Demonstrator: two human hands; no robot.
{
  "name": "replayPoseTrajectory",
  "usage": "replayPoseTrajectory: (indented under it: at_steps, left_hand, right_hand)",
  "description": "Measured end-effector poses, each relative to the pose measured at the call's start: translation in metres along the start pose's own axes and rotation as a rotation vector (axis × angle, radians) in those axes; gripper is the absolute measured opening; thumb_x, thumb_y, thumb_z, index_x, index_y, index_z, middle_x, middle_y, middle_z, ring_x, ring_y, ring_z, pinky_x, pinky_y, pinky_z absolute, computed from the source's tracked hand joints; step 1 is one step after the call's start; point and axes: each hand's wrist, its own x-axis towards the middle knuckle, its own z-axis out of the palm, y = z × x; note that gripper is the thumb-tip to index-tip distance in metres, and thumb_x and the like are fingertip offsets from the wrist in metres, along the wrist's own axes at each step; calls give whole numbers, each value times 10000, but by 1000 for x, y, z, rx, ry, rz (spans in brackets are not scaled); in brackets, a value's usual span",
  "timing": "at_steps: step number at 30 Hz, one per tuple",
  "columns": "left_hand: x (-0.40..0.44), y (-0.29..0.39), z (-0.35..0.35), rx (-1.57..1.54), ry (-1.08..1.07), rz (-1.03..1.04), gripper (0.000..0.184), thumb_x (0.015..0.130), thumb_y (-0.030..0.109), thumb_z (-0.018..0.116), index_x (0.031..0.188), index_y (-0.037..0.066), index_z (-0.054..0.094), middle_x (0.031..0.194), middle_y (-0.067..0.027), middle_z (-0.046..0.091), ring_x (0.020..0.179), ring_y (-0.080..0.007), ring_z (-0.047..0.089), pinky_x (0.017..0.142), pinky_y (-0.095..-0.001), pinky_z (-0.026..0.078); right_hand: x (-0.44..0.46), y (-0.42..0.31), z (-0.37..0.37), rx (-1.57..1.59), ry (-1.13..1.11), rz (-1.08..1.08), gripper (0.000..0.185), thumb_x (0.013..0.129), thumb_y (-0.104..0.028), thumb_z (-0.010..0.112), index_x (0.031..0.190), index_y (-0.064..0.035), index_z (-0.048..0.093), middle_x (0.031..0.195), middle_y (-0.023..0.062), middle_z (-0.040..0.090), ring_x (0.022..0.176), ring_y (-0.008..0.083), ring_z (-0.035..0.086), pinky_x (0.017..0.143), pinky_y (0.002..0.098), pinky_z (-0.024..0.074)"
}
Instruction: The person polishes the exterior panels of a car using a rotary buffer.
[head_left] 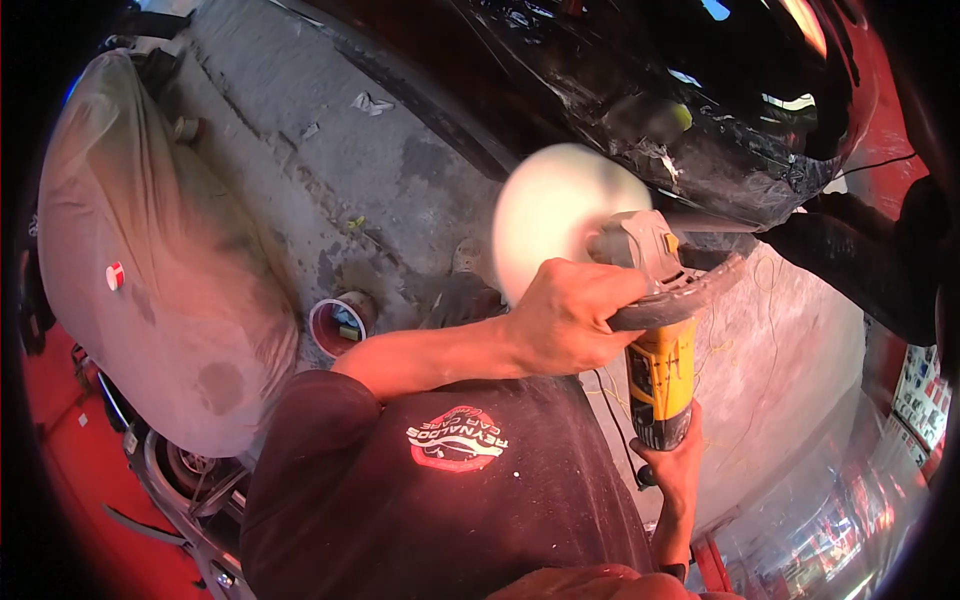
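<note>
A yellow and grey power polisher [662, 365] with a round white pad [560, 210] is held in front of my dark shirt. The pad is blurred, as if spinning. My left hand [575, 315] is closed round the black front handle [690, 295]. Farther down, my right hand [672, 462] grips the rear end of the yellow body, partly hidden by it. The pad's right edge lies close to the glossy dark car body [690, 130], which has pale smears; whether they touch I cannot tell.
A bucket [340, 325] with small items stands on the grey concrete floor [400, 150]. A cloth cover [170, 250] drapes a bulky shape at left. A black cord [618, 420] hangs by the polisher. Clear plastic sheeting [820, 520] is at lower right.
</note>
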Motion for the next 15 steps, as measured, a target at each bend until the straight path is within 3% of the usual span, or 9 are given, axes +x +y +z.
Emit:
replayPoseTrajectory:
  at_steps: [1,5,7,10,13,15]
  left_hand:
    - [0,1,-1,12,-39,-23,190,767,77,773,819,44,593,692,-117,593,654,-328,649,551,-410,489]
    - [-4,7,-25,172,-1,35,199,739,61,799,863,52,643,686,-97,607,615,-312,642,533,-398,486]
    - [-11,13,-45,250,29,19,218,719,47,815,886,52,675,684,-92,616,595,-306,640,528,-393,487]
    - [-20,9,-57,341,125,41,259,729,92,891,739,39,637,591,-73,588,470,-207,589,472,-321,444]
    - [-27,7,-54,357,115,26,256,714,93,894,742,44,645,599,-77,591,477,-222,588,477,-324,445]
    - [-21,9,-41,328,82,47,252,703,87,892,745,46,648,602,-78,592,481,-236,588,480,-333,446]
  right_hand:
    - [0,-4,0,11,-8,-1,904,635,-5,846,1439,-31,434,1177,160,692,1073,251,681,919,372,544]
    - [16,10,8,-21,-46,-191,903,653,1,869,1443,-38,435,1196,176,704,1119,247,683,962,382,539]
    - [24,-9,21,13,-97,-186,929,662,-29,889,1469,-46,428,1237,191,701,1177,258,673,1000,379,523]
    - [39,-4,36,2,-128,-298,924,685,-46,881,1488,-44,424,1275,201,689,1214,294,665,1024,373,510]
    - [43,-1,35,-52,-123,-353,912,684,-53,884,1479,-34,437,1327,195,665,1248,289,644,1040,376,498]
    - [39,8,29,14,-112,-264,922,673,-53,890,1477,-32,439,1344,188,655,1256,273,636,1046,378,492]
